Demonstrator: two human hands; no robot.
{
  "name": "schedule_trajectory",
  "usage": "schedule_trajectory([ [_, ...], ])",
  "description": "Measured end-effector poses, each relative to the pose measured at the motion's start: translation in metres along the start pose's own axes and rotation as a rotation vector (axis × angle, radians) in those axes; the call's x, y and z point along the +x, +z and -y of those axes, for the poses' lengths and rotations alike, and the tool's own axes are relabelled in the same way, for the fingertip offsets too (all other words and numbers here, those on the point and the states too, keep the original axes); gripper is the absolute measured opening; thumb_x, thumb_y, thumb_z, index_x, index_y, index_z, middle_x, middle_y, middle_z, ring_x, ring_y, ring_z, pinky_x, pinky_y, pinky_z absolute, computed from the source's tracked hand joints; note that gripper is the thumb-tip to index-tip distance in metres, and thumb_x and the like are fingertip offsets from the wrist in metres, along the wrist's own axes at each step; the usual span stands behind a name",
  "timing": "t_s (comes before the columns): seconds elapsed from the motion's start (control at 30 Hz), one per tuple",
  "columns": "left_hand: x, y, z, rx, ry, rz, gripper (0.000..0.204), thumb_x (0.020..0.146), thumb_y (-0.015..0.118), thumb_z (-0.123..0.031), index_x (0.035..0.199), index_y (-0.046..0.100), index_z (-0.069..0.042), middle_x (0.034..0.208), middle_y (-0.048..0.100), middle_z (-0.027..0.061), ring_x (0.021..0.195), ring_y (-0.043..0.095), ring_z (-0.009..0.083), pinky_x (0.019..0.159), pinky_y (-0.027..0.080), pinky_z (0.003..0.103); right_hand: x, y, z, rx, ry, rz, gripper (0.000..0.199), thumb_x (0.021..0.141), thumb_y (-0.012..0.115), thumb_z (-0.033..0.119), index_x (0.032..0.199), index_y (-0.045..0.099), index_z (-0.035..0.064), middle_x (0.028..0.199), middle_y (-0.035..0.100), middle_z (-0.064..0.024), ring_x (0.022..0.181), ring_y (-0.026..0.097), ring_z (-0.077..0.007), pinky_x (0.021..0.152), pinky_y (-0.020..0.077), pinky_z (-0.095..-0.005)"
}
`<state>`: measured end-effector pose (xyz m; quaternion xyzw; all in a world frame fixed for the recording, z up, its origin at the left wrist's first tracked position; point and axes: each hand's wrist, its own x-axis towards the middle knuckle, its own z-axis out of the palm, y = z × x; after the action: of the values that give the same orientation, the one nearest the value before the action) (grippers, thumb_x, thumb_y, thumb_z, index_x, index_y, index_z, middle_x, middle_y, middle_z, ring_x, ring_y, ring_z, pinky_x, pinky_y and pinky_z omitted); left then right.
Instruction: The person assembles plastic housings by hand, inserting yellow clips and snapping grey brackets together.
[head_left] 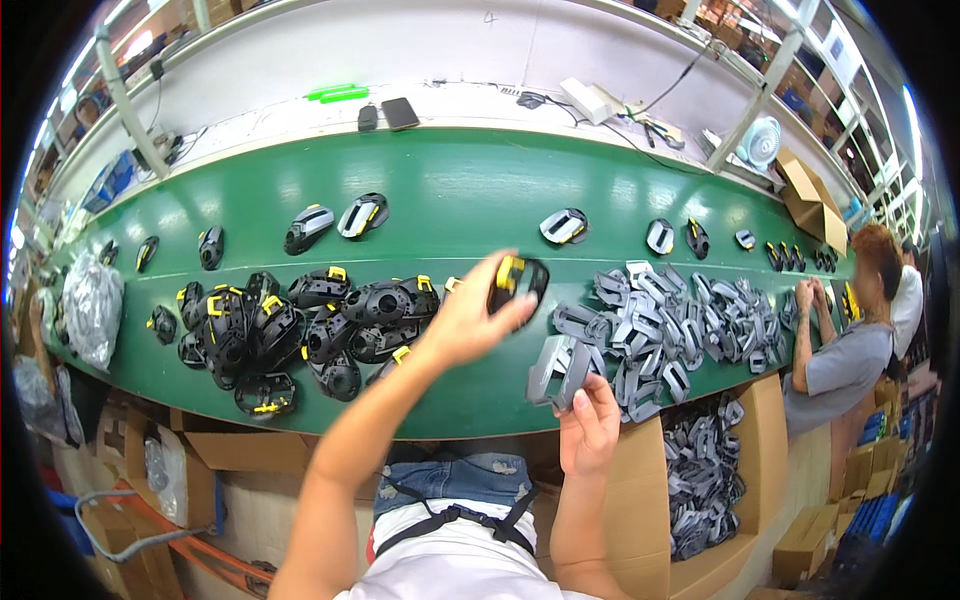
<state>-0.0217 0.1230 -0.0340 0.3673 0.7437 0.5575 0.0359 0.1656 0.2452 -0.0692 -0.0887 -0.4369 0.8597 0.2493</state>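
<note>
Black-and-yellow housing sat pinched in the left hand, thumb on its near side and fingers curled round the far side, held above the green desk near its middle; its long axis ran roughly from lower left to upper right, the yellow patch turned toward the upper left; whether it touched the belt surface could not be told. The right hand was closed round a grey bracket at the near edge of the desk, the bracket standing roughly upright and tilted slightly to the left, its open end upward. To the left of the left hand lay a heap of black housings with yellow clips, crowded close against the forearm; to the right spread a heap of grey brackets, touching the piece in the right hand; single housings were dotted along the far part of the desk, well apart. A cardboard box below the desk edge held more grey parts; another person sat at the right end, both hands raised over the desk; a clear bag lay at the far left.
</note>
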Motion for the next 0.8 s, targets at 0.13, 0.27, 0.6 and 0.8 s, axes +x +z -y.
schedule_trajectory([
  [0.13,-0.072,0.017,-0.001,-0.438,-0.079,-0.017,0.054,0.094,0.046,-0.030,0.135,0.035,0.004,0.127,0.048,0.0191,0.120,0.046,0.0267,0.103,0.032,0.035,0.001,0.023,-0.004,-0.004,0.063,0.016,0.024,0.089,0.059,0.006,0.112,0.054,-0.0012,0.097,0.061,-0.0052,0.084,0.057,-0.0107,0.071,0.0464,-0.0245],
  [0.27,-0.098,0.015,-0.021,-0.348,-0.054,-0.057,0.048,0.094,0.047,-0.026,0.129,0.039,0.005,0.118,0.050,0.0204,0.111,0.051,0.0290,0.096,0.037,0.035,-0.006,0.031,-0.011,-0.093,0.149,0.035,0.022,0.087,0.063,0.006,0.107,0.057,-0.0020,0.093,0.062,-0.0055,0.082,0.058,-0.0103,0.070,0.0481,-0.0245],
  [0.6,-0.122,0.015,-0.030,-0.267,-0.131,-0.165,0.032,0.089,0.058,-0.021,0.107,0.048,0.004,0.087,0.056,0.0157,0.073,0.056,0.0254,0.067,0.045,0.031,-0.022,0.030,-0.001,-0.511,0.083,0.101,0.016,0.079,0.071,-0.001,0.088,0.059,-0.0047,0.084,0.062,-0.0072,0.072,0.060,-0.0095,0.067,0.0484,-0.0216],
  [0.8,-0.132,0.016,-0.025,-0.285,0.014,-0.077,0.030,0.083,0.064,-0.019,0.099,0.052,0.003,0.084,0.057,0.0157,0.069,0.055,0.0285,0.062,0.045,0.032,-0.014,0.047,0.000,-0.555,-0.120,0.055,0.027,0.076,0.075,0.010,0.096,0.063,-0.0047,0.092,0.063,-0.0075,0.082,0.062,-0.0176,0.074,0.0492,-0.0278],
])
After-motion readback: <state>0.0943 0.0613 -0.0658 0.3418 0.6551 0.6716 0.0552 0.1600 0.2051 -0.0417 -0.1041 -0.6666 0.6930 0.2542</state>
